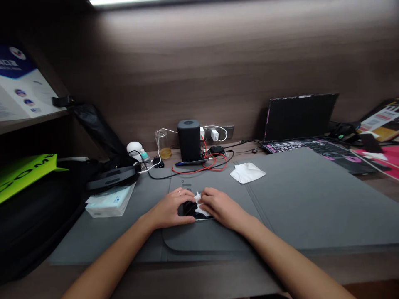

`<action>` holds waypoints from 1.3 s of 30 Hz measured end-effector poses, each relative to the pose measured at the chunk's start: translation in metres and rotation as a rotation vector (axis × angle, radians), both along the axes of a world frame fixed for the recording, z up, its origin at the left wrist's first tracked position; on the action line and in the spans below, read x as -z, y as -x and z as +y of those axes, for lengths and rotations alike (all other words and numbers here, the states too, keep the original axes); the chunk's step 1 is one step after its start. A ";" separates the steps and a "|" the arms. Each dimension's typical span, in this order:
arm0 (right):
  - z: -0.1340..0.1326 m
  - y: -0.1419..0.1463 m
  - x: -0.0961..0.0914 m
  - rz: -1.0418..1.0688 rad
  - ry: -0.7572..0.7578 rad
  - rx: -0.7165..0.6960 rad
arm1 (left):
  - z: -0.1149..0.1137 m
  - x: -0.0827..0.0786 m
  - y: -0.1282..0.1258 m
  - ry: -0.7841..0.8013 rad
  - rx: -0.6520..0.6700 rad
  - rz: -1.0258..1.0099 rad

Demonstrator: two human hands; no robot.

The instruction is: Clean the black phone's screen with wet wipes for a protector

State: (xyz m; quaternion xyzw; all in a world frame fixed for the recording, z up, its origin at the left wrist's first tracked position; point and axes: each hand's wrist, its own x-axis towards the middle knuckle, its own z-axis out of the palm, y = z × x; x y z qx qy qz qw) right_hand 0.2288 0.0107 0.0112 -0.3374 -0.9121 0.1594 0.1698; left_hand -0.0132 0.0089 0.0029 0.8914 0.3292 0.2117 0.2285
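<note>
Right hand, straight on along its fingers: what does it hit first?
The left hand. The right hand, pressing a white wipe on the dark phone, points left across it; the left hand's fingertips lie just ahead, seemingly at the same height.

The wooden desk (202,282) bears a grey mat (296,207), with a phone (188,209) at centre, tissue (247,172) at one o'clock, laptop (299,118) at two, tissue pack (109,203) at nine.

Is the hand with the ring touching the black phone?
Touching. The head view shows the left hand laid over the left end of the phone, while the right hand holds a tissue on it.
</note>
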 end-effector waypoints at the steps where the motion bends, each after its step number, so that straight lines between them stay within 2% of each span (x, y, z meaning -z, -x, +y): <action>1: 0.000 0.002 0.000 -0.004 -0.004 -0.009 | 0.000 0.000 0.000 0.004 -0.002 -0.001; 6: 0.000 0.001 -0.002 0.004 0.029 0.003 | -0.001 -0.002 0.000 0.009 0.014 -0.025; 18: -0.002 0.001 -0.003 0.032 -0.001 0.017 | -0.002 -0.003 0.000 0.018 -0.019 -0.003; 24: -0.001 0.002 0.000 0.047 -0.006 -0.044 | -0.003 -0.003 -0.001 0.025 -0.019 0.003; 29: -0.001 -0.004 -0.003 0.067 0.018 -0.011 | -0.003 -0.004 0.000 0.019 -0.008 -0.004; 35: -0.001 0.002 0.001 0.049 -0.007 -0.061 | -0.002 -0.003 0.000 0.020 -0.008 -0.013; 39: 0.000 0.000 0.000 0.034 -0.007 -0.033 | -0.002 -0.004 -0.001 0.023 -0.009 -0.005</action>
